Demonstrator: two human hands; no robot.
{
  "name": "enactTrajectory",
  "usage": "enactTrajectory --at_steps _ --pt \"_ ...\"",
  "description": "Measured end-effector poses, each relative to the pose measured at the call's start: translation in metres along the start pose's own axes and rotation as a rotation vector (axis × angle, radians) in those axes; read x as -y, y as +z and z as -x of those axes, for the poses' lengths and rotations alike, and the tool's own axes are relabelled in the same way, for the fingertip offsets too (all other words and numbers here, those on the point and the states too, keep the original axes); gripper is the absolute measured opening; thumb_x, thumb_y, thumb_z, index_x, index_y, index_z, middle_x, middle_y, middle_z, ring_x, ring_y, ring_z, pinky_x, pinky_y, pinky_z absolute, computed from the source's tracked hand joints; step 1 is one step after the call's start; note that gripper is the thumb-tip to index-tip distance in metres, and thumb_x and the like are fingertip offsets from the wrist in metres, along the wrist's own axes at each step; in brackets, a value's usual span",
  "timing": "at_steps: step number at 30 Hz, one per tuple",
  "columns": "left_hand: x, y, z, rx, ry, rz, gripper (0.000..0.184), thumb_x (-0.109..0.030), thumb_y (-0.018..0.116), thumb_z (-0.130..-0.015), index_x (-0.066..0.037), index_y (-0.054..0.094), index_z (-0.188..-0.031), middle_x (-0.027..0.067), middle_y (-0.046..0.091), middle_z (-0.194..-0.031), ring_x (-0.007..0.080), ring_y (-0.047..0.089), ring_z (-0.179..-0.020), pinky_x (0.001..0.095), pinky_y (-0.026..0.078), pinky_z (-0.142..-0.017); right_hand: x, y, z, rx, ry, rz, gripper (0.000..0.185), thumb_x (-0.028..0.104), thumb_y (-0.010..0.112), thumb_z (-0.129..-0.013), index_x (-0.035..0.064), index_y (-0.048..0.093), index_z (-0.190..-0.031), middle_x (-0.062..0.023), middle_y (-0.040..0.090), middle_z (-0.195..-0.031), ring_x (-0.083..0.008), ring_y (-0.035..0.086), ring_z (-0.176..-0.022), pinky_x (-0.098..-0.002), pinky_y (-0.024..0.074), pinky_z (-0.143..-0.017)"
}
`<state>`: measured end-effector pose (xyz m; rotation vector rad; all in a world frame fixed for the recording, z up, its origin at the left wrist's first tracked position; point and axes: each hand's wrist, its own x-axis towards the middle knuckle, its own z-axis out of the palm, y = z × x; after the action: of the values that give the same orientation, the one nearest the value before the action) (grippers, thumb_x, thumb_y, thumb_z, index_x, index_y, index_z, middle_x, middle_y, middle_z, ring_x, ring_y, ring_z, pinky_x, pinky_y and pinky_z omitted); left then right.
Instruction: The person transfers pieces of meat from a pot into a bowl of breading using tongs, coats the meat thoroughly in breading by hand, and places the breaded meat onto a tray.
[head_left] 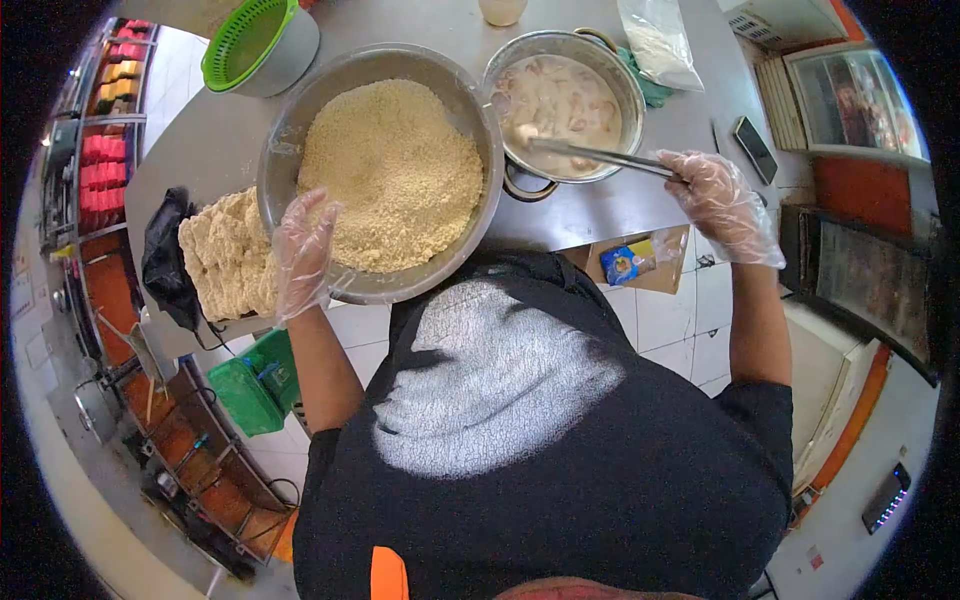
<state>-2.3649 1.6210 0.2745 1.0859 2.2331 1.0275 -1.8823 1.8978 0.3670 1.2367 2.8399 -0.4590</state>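
My right hand (715, 195), in a clear plastic glove, is closed on the end of long metal tongs (610, 156). The tips of the tongs reach into a metal pot (632, 120) of milky liquid with pale pieces (565, 100) in it. My left hand (305, 250), gloved too, lies at the left front rim of a large metal bowl (478, 215) of yellowish crumbly flour (390, 175). Its fingers are bent over the rim; whether they hold anything is hard to tell. Beside it, coated pieces (228, 255) are piled at the left.
A green colander (250, 45) in a grey container stands at the back left. A bag of white powder (660, 40) lies behind the pot, with a green cloth beside it. A phone (755, 148) is on the right. A black bag (168, 260) lies far left.
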Motion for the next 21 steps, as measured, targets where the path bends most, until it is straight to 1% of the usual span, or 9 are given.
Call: enactTrajectory --at_steps 1,4,5,8,9,12,13,16,21 --pt "-0.002 -0.001 0.000 0.001 0.016 -0.017 0.043 -0.033 0.076 -0.094 0.000 0.072 -0.122 0.0192 0.072 -0.124 0.0318 0.067 -0.118 0.0411 0.050 -0.102 0.002 -0.011 0.002 0.101 0.076 -0.109 0.038 0.018 0.078 -0.087 0.0120 0.074 -0.125 -0.0150 0.074 -0.105 -0.0353 0.069 -0.101 -0.0463 0.0538 -0.093" --pt "-0.009 -0.003 0.000 0.000 0.035 -0.038 0.044 -0.033 0.076 -0.094 0.000 0.071 -0.123 0.0192 0.071 -0.124 0.0320 0.067 -0.118 0.0410 0.050 -0.102 0.020 -0.033 -0.006 0.161 0.221 -0.011 0.041 0.012 0.079 -0.087 0.0104 0.072 -0.127 -0.0142 0.074 -0.105 -0.0322 0.071 -0.098 -0.0424 0.0559 -0.088" --pt "-0.012 -0.003 0.001 0.002 0.024 -0.029 0.044 -0.033 0.076 -0.094 0.000 0.071 -0.123 0.0191 0.071 -0.124 0.0319 0.067 -0.118 0.0409 0.050 -0.102 0.029 -0.045 -0.018 0.288 0.354 -0.055 0.043 0.020 0.078 -0.091 0.0135 0.069 -0.133 -0.0157 0.073 -0.112 -0.0329 0.069 -0.107 -0.0431 0.0544 -0.095" --pt "-0.007 -0.001 -0.002 0.005 0.035 -0.041 0.043 -0.032 0.076 -0.094 0.000 0.071 -0.124 0.0190 0.072 -0.124 0.0313 0.067 -0.117 0.0404 0.049 -0.103 0.010 -0.028 -0.027 0.153 0.263 0.133 0.047 0.030 0.074 -0.094 0.0154 0.066 -0.138 -0.0172 0.070 -0.123 -0.0335 0.064 -0.119 -0.0458 0.0504 -0.103" --pt "-0.006 -0.001 -0.002 0.002 0.045 -0.050 0.043 -0.031 0.076 -0.094 0.000 0.071 -0.124 0.0190 0.072 -0.124 0.0310 0.067 -0.117 0.0402 0.049 -0.103 0.013 -0.025 -0.033 0.157 0.259 0.186 0.052 0.036 0.074 -0.093 0.0171 0.064 -0.141 -0.0177 0.067 -0.131 -0.0336 0.059 -0.128 -0.0466 0.0460 -0.110" --pt "-0.006 0.003 -0.004 0.027 0.044 -0.048 0.041 -0.030 0.075 -0.095 -0.001 0.071 -0.124 0.0191 0.072 -0.123 0.0310 0.067 -0.117 0.0402 0.049 -0.104 0.027 -0.018 -0.056 0.210 0.300 0.165 0.052 0.036 0.077 -0.088 0.0191 0.069 -0.136 -0.0151 0.067 -0.134 -0.0320 0.062 -0.127 -0.0442 0.0491 -0.108" --pt "-0.006 0.004 -0.004 0.030 0.059 -0.050 0.040 -0.029 0.075 -0.095 -0.001 0.071 -0.124 0.0190 0.072 -0.123 0.0310 0.067 -0.117 0.0401 0.049 -0.103 0.022 -0.016 -0.063 0.256 0.315 0.121 0.050 0.030 0.078 -0.085 0.0242 0.071 -0.134 -0.0133 0.067 -0.136 -0.0314 0.063 -0.127 -0.0440 0.0494 -0.109" --pt "-0.006 0.007 -0.005 0.032 0.079 -0.036 0.038 -0.028 0.074 -0.096 -0.001 0.071 -0.123 0.0188 0.072 -0.123 0.0308 0.067 -0.117 0.0400 0.050 -0.103 0.014 -0.021 -0.068 0.371 0.295 0.150 0.047 0.024 0.076 -0.084 0.0258 0.073 -0.131 -0.0128 0.069 -0.132 -0.0310 0.064 -0.124 -0.0444 0.0500 -0.108" --pt "-0.006 0.007 -0.006 0.031 0.084 -0.021 0.038 -0.027 0.075 -0.096 -0.001 0.071 -0.123 0.0187 0.072 -0.123 0.0308 0.067 -0.117 0.0395 0.050 -0.103 -0.013 -0.012 -0.051 0.320 0.334 0.028 0.041 0.022 0.071 -0.088 0.0258 0.074 -0.129 -0.0122 0.071 -0.126 -0.0307 0.065 -0.122 -0.0436 0.0494 -0.108"
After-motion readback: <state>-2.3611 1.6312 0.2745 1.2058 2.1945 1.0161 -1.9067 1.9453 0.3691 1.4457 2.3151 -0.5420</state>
